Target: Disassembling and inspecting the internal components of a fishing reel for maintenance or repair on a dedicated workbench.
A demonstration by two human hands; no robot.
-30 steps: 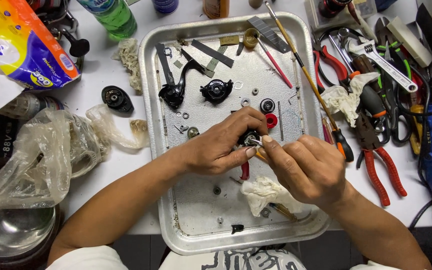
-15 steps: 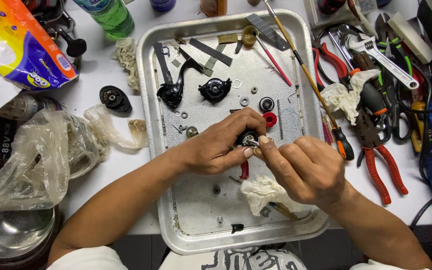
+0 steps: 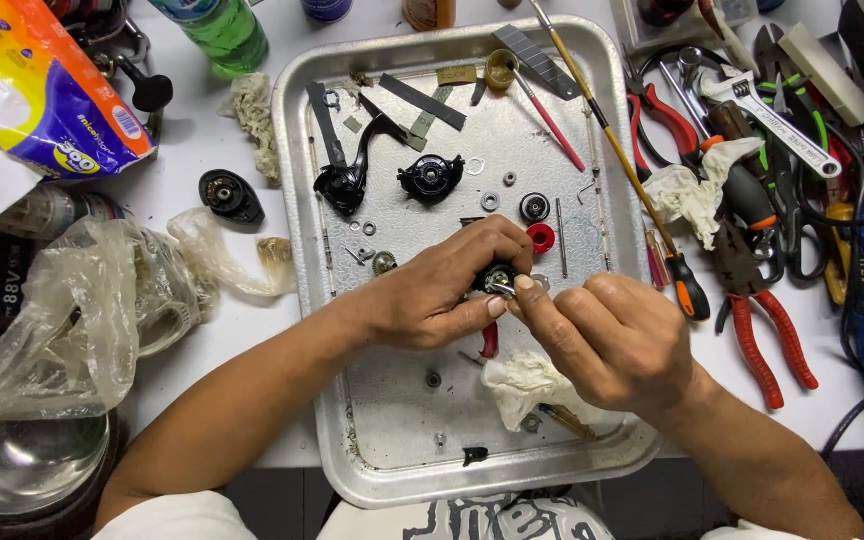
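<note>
Black small round part [image 3: 497,277] with a metal shaft, pinched between both hands above the middle of the metal tray [image 3: 592,60]. Left hand [image 3: 442,290] clasps the part's body; right hand [image 3: 612,335] grips its shaft end with the fingertips. Just below: crumpled white rag [image 3: 522,385]. Further up the tray: red cap [image 3: 541,238], washers, black housing [image 3: 431,177]. Right, on the tabletop [image 3: 202,140]: red-handled pliers [image 3: 762,345], wrench [image 3: 777,120].
</note>
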